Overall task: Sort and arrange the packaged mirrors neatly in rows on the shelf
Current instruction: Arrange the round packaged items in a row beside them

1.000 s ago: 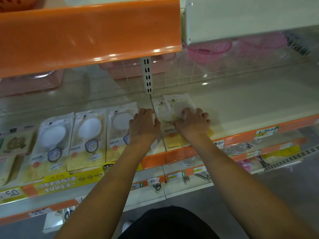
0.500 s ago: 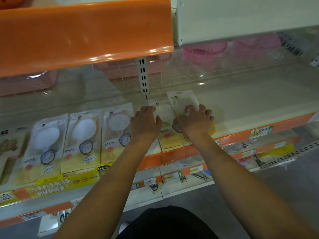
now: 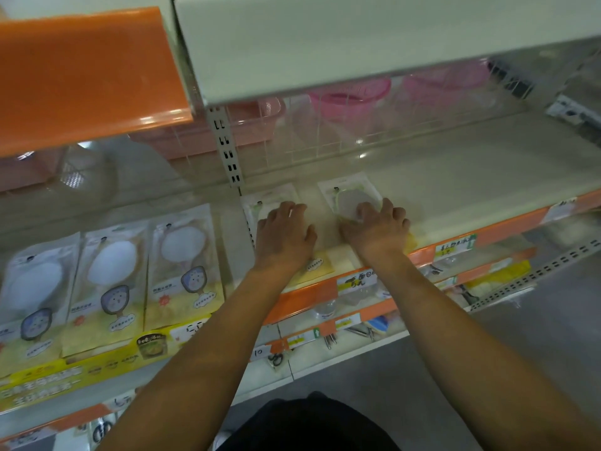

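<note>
Left hand (image 3: pixel 283 234) lay flat, fingers spread, on one clear-bagged, green-rimmed round mirror pack (image 3: pixel 270 201), right hand (image 3: pixel 374 229) fingers loosely bent, pressed on another (image 3: pixel 353 198) to its right, both on the cream metal shelf (image 3: pixel 471 190), three similar packs (image 3: pixel 110 284) rowed left.

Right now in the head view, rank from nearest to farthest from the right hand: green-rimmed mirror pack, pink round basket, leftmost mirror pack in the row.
1. Green-rimmed mirror pack: under the right hand.
2. Pink round basket: behind, beyond the wire grid.
3. Leftmost mirror pack: far left.
</note>
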{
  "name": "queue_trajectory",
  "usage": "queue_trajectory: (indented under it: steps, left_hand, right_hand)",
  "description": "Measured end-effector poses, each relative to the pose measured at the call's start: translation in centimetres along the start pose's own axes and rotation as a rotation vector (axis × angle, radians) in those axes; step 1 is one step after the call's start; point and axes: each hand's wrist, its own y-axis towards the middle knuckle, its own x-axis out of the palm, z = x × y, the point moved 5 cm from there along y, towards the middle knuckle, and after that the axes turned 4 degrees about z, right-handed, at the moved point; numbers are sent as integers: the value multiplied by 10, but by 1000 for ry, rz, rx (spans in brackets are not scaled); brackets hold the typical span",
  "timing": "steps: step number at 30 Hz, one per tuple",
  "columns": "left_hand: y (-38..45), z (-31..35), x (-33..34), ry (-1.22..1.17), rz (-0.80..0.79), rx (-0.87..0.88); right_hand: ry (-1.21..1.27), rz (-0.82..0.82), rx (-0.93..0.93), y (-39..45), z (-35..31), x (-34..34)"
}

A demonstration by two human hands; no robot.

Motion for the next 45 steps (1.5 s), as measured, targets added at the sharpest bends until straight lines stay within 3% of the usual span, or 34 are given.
queue_trajectory:
  steps: [3, 6, 11, 17, 19, 23, 31, 45]
  left_hand:
    - [-3, -4, -5, 2, 12, -10]
    - [-12, -20, -20, -4, 71, -19]
    - [-36, -69, -46, 4, 120, -121]
    - [-70, -108, -66, -13, 158, -179]
    - [-75, -113, -67, -16, 138, -185]
    - [-78, -117, -67, -34, 121, -178]
    - [-79, -122, -68, -47, 110, -133]
    - [-90, -160, -80, -68, 139, -231]
  right_hand:
    - [27, 16, -15, -6, -6, -2]
    - [186, 101, -178, -22, -39, -15]
    - [251, -6, -336, -54, -108, -8]
    - [-10, -200, -199, -75, -135, 31]
    - [-41, -193, -200, -78, -137, 32]
    - [7, -129, -174, -80, -141, 25]
    - [178, -195, -96, -86, -153, 20]
    - [172, -122, -268, -113, -196, 31]
